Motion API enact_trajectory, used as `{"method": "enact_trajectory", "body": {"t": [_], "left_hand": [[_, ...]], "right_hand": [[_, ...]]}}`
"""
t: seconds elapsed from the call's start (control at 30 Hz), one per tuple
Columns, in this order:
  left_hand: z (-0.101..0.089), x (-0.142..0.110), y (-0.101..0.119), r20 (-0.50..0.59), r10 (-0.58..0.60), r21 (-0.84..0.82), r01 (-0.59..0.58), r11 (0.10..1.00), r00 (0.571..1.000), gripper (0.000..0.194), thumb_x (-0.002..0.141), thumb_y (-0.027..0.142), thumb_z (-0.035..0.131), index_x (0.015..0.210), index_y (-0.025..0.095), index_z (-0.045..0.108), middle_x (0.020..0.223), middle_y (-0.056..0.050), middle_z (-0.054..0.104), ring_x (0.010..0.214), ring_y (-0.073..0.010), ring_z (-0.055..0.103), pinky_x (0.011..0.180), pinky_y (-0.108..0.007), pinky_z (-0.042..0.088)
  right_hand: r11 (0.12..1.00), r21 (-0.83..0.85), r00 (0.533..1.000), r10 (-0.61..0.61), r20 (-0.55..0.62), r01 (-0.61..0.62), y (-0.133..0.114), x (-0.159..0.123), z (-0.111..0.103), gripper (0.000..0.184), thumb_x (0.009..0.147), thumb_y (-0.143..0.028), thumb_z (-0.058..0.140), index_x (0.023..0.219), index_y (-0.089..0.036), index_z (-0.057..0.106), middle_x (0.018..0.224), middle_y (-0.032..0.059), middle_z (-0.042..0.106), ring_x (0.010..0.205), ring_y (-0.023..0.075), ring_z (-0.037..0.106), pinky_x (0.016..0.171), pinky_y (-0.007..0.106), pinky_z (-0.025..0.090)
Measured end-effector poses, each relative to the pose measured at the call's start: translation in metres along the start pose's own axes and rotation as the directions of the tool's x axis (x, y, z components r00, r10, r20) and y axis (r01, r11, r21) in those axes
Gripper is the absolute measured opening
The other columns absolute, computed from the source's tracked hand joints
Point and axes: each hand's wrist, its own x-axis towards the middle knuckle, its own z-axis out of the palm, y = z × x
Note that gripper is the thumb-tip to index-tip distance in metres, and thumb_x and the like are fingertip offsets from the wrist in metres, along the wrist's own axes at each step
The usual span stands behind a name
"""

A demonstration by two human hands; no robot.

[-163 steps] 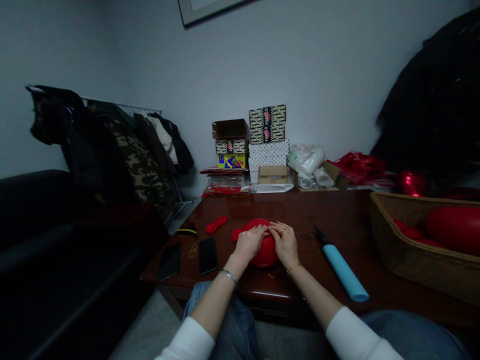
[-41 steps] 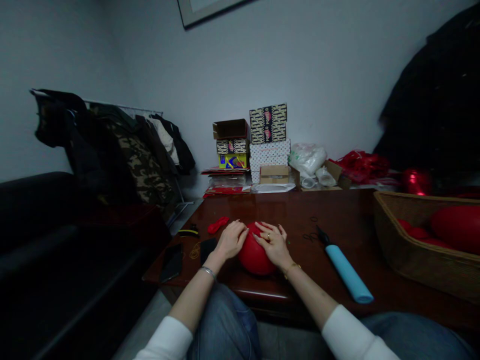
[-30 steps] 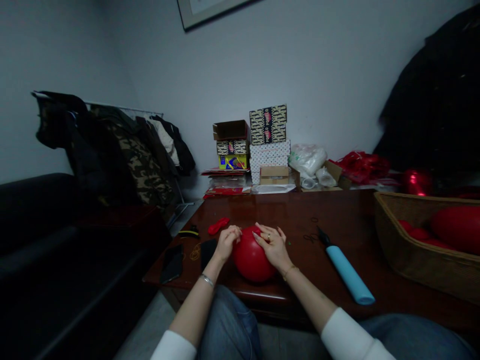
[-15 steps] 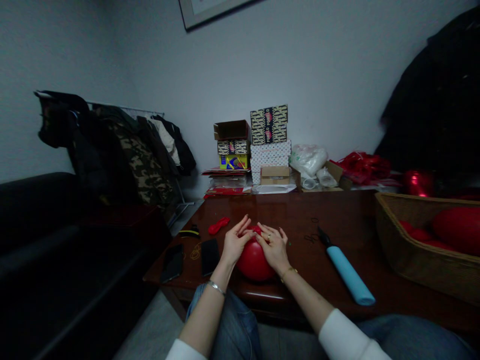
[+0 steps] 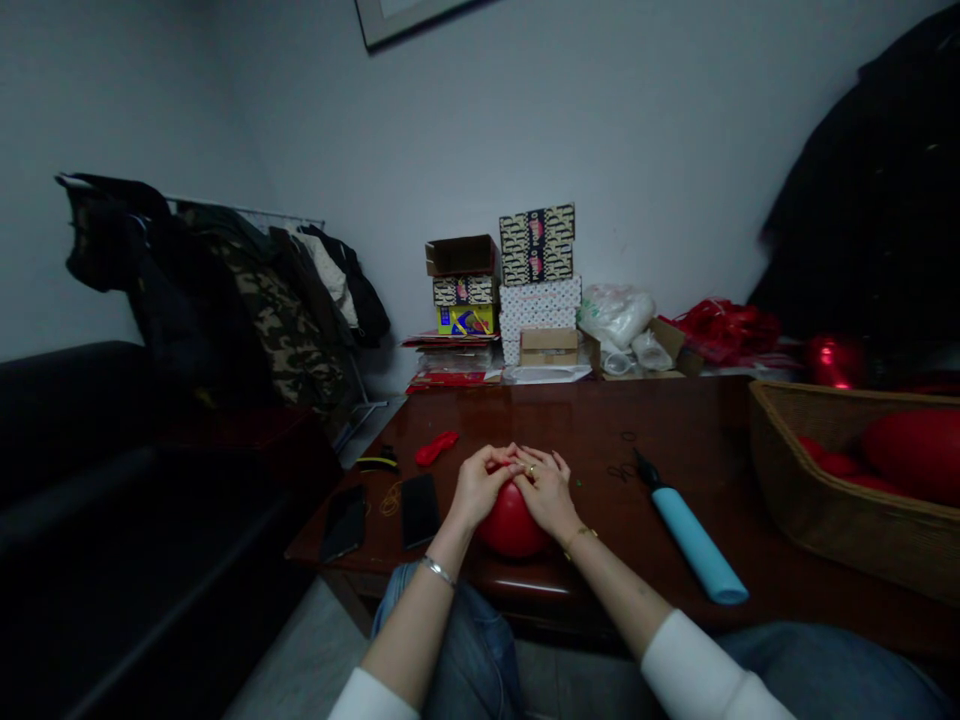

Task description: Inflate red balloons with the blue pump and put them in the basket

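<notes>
A round, inflated red balloon point(image 5: 513, 525) rests near the front edge of the dark wooden table point(image 5: 660, 410). At its top, my left hand point(image 5: 481, 484) has its fingers closed around the neck area. My right hand point(image 5: 548, 490), with a ring on one finger, meets it there and pinches the same spot. The neck itself is mostly hidden behind the fingers. To the left lies a limp red balloon point(image 5: 436, 448). A light blue hand pump point(image 5: 699, 545) with a black nozzle lies to the right.
Two dark phones point(image 5: 420, 511) point(image 5: 343, 523), a tangle of yellowish bands point(image 5: 391, 499) and a black-and-yellow object point(image 5: 379, 461) lie on the left. A wicker basket point(image 5: 832, 515) with red balloons stands right. Stacked boxes point(image 5: 540, 305) stand at the back.
My hands have drawn closer together over the top of the balloon, and the left fingers have curled in. The view has shifted slightly; the things on the table have stayed put.
</notes>
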Motion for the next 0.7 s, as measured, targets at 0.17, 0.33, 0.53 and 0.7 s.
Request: {"method": "enact_trajectory", "body": {"t": [0.17, 0.33, 0.53, 0.7], "left_hand": [[-0.003, -0.003, -0.003, -0.002, 0.073, 0.126, -0.072, 0.989, 0.997, 0.011, 0.08, 0.024, 0.057, 0.074, 0.018, 0.05, 0.115, -0.012, 0.062, 0.113, -0.0187, 0.054, 0.097, -0.04, 0.04], [-0.006, -0.003, 0.004, 0.121, 0.106, 0.285, -0.136, 0.949, 0.987, 0.01, 0.076, 0.023, 0.061, 0.072, 0.018, 0.053, 0.119, -0.011, 0.059, 0.116, -0.0203, 0.051, 0.098, -0.04, 0.037], [-0.008, -0.002, 0.017, 0.242, 0.053, 0.325, -0.133, 0.936, 0.969, 0.01, 0.075, 0.023, 0.062, 0.069, 0.018, 0.055, 0.115, -0.009, 0.061, 0.122, -0.0226, 0.045, 0.1, -0.035, 0.034], [-0.011, -0.004, 0.013, 0.216, -0.02, 0.246, -0.035, 0.969, 0.976, 0.012, 0.075, 0.027, 0.063, 0.072, 0.02, 0.053, 0.109, -0.009, 0.064, 0.122, -0.0228, 0.046, 0.098, -0.033, 0.036]], "right_hand": [[0.994, 0.102, 0.998, -0.035, 0.057, 0.03, 0.008, 0.004, -0.006, 0.04, 0.086, -0.028, 0.039, 0.124, -0.028, 0.05, 0.127, 0.0034, 0.055, 0.116, 0.0176, 0.049, 0.1, 0.044, 0.034], [0.985, 0.136, 0.99, -0.119, 0.074, 0.108, 0.009, 0.009, -0.013, 0.046, 0.084, -0.02, 0.038, 0.129, -0.028, 0.045, 0.136, 0.0013, 0.045, 0.12, 0.0154, 0.046, 0.099, 0.035, 0.037], [0.973, 0.097, 0.97, -0.219, 0.103, 0.209, 0.007, 0.019, -0.02, 0.033, 0.081, -0.018, 0.049, 0.103, -0.038, 0.065, 0.127, -0.0039, 0.054, 0.111, 0.0192, 0.051, 0.1, 0.045, 0.034], [0.971, 0.1, 0.968, -0.227, 0.103, 0.217, 0.012, 0.021, -0.028, 0.02, 0.084, -0.027, 0.05, 0.091, -0.032, 0.068, 0.119, -0.0015, 0.06, 0.111, 0.019, 0.051, 0.097, 0.044, 0.037]]}}
